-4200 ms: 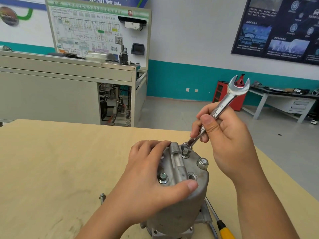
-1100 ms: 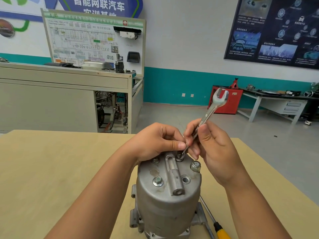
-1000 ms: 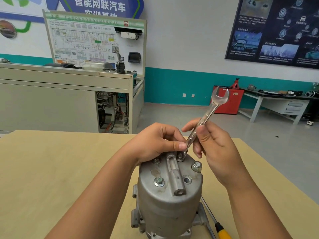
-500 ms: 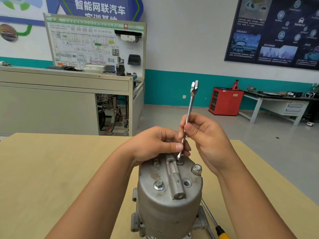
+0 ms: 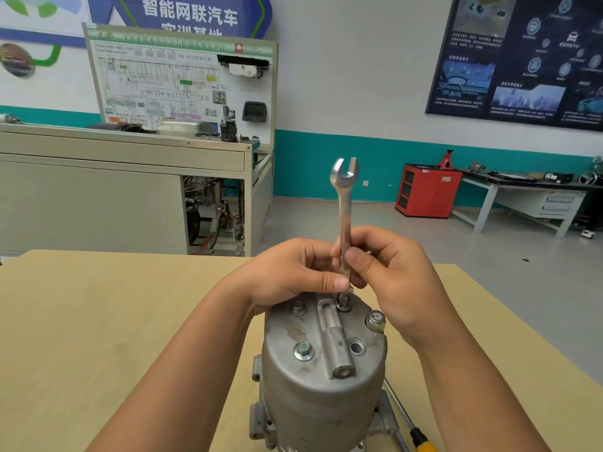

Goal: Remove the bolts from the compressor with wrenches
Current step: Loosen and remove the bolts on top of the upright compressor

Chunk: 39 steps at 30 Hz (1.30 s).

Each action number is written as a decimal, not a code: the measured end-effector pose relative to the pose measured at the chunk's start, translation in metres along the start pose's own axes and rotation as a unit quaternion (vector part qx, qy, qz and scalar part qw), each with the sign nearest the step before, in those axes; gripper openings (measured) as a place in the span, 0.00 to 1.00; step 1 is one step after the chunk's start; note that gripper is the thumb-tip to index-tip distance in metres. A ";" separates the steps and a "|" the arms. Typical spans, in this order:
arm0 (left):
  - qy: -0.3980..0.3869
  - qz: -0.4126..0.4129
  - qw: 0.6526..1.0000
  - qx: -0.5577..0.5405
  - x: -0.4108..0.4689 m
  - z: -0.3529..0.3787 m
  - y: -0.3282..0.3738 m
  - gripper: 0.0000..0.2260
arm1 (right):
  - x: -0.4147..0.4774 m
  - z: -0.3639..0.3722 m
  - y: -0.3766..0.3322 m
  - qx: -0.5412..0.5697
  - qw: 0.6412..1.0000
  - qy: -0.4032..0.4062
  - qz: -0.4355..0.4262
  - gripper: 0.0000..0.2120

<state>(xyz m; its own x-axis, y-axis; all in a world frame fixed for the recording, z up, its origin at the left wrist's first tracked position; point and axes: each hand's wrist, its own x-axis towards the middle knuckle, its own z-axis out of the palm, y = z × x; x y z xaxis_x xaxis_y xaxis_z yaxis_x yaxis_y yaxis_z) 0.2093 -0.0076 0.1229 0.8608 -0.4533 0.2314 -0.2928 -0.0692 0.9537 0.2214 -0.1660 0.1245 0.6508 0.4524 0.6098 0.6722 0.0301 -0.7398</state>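
- Just right of the compressor's (image 5: 323, 386) base: yellow-handled screwdriver (image 5: 421, 442).
- Compressor upright on the table (image 5: 98, 321), four bolts (image 5: 303, 350) seated in its top.
- At its far rim: left hand (image 5: 290, 275), curled fingers and thumb pinching the wrench's (image 5: 344, 203) lower end.
- Beside, above its right rim: right hand (image 5: 391, 278), thumb and fingers pinching the shank; wrench upright on the far bolt (image 5: 344, 301).

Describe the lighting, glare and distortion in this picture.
Head view: soft, even room light, no hard shadows on the table; a bright highlight atop the wrench, none harsh on the compressor; the wide angle slants the wall poster; nothing near looks blurred.
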 end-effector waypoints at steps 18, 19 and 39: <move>0.089 -0.014 0.995 0.034 0.004 0.008 0.000 0.02 | -0.009 -0.001 0.011 -0.006 0.993 0.118 -0.018 0.08; 0.092 -0.015 0.995 0.035 0.004 0.008 0.000 0.02 | -0.007 -0.001 0.011 -0.008 0.993 0.114 -0.015 0.08; 0.106 -0.014 0.994 -0.010 0.002 0.007 -0.002 0.02 | -0.005 0.001 0.011 -0.003 0.989 0.147 -0.008 0.09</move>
<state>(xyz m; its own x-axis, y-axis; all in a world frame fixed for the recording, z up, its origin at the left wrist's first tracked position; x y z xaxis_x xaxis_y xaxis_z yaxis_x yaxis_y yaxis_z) 0.2084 -0.0148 0.1196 0.9372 -0.2545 0.2384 -0.2615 -0.0608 0.9633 0.2253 -0.1674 0.1131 0.7133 0.1731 0.6791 0.6854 0.0296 -0.7275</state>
